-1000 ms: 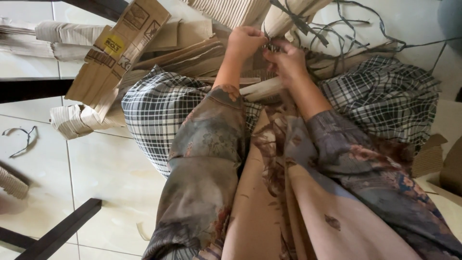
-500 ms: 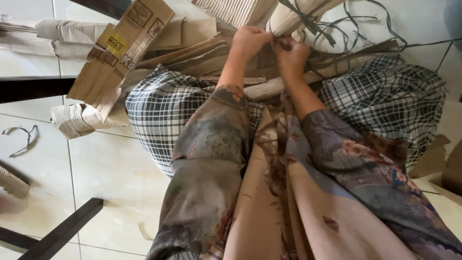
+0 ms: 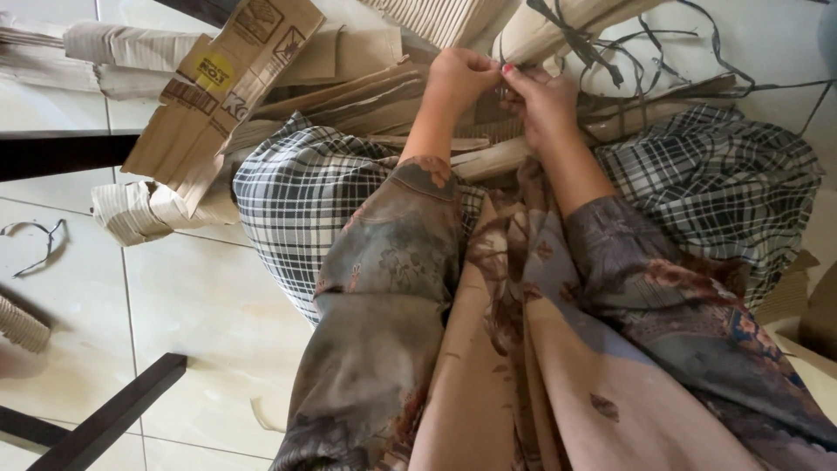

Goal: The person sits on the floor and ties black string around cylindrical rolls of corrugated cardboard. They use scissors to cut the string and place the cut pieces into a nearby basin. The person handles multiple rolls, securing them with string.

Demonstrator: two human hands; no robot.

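Left hand: your left hand [image 3: 462,77] was curled over the stacked cardboard strips [image 3: 366,92], its grip pinched together against the fingertips of the other hand; what sat between them was too small to tell.
Right hand: your right hand [image 3: 545,98] met the left just above the strips, fingers bunched and pressed shut on the same hidden spot.
Cardboard strips: they lay flat on the floor beyond your knees, running from the folded box toward your hands, with a rolled piece [image 3: 493,160] poking out under your wrists.
Black string: a loose tangle of black string [image 3: 645,44] was draped over a pale cardboard bundle [image 3: 567,30] just beyond your right hand, trailing toward the right edge of the floor.
Lap: the checked cloth [image 3: 305,192] covered both knees and hid the near ends of the strips; your patterned sleeves [image 3: 392,262] blocked the middle of the view.
Left of you: a flattened brown box [image 3: 218,96] leaned over a crumpled corrugated roll [image 3: 144,209] on the tiled floor [image 3: 200,314].
Far left: a bent black strap [image 3: 35,240] lay alone on the tiles, well apart from your hands.
Near corner: a dark bar [image 3: 113,419] crossed the floor's lower left corner.
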